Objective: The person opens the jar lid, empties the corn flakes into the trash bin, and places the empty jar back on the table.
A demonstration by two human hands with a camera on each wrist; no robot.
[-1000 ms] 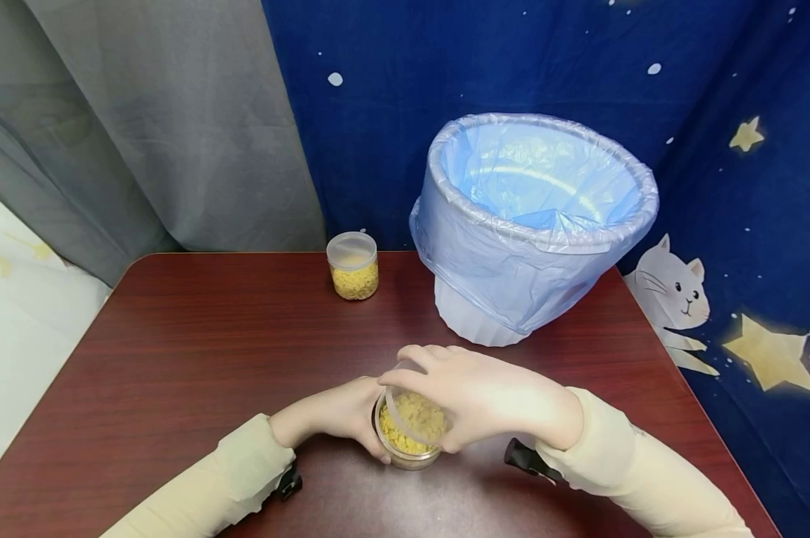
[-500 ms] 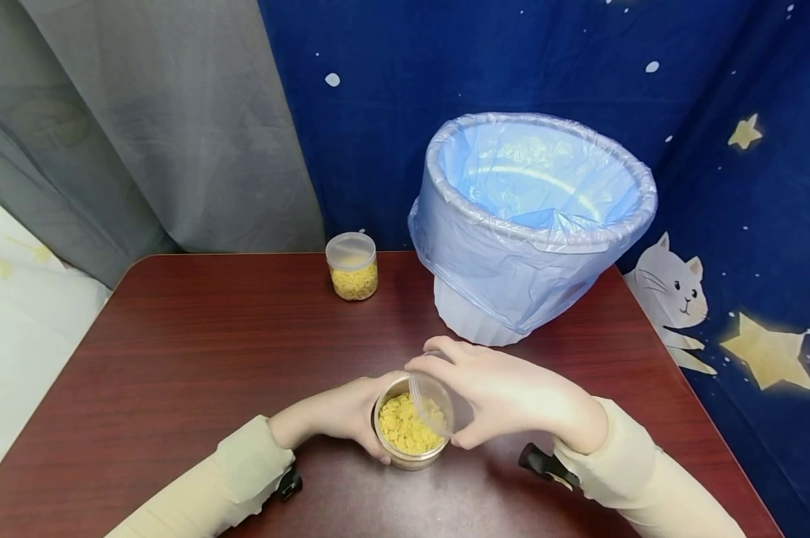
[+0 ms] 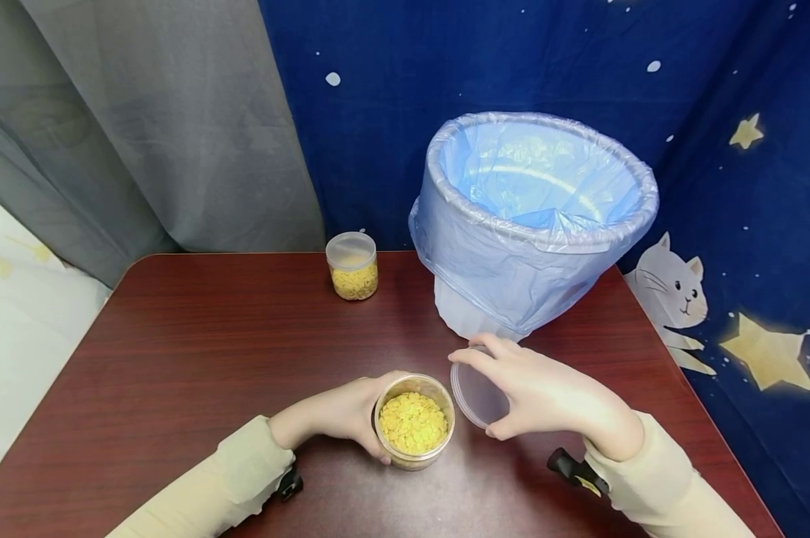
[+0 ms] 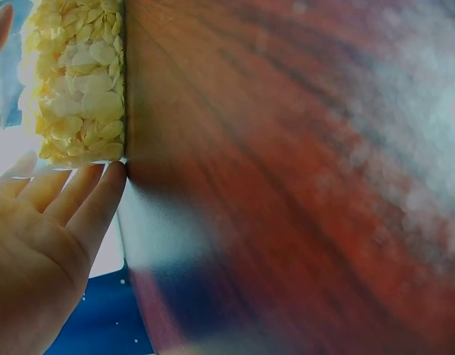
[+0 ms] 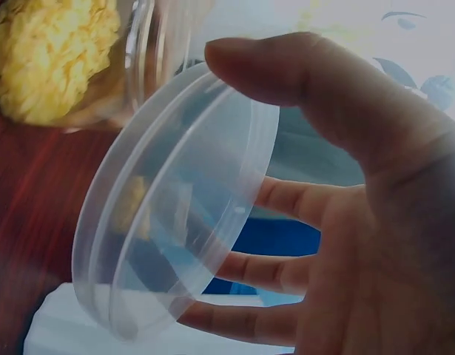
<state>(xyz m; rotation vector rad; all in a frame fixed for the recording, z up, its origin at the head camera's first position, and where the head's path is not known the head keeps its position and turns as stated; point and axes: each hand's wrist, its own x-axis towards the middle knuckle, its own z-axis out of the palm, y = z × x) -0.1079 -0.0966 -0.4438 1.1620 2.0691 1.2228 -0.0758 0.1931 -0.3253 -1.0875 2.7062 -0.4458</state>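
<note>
My left hand (image 3: 347,411) grips the left side of a clear jar (image 3: 412,459) standing on the table, thumb in front and fingers behind. Its top is off, and pale yellow flakes (image 3: 413,424) fill much of it. Through the jar's wall the flakes (image 4: 83,89) show close up in the left wrist view, beside my fingers. To the right of the jar, my right hand (image 3: 539,396) holds a clear round plastic lid (image 3: 475,392) by its edge, tilted and apart from the jar. In the right wrist view the thumb and fingers pinch the lid (image 5: 168,214) across its rim.
A second jar (image 3: 353,273) of yellow flakes, with a translucent lid on, stands near the table's back edge. Right of it is a white bin (image 3: 472,317) lined with a blue plastic bag (image 3: 506,269). Grey and blue curtains (image 3: 378,112) hang behind the dark red table (image 3: 210,336).
My right hand has lifted the lid off the jar and moved it to the right, uncovering the flakes. My left hand has stayed on the jar.
</note>
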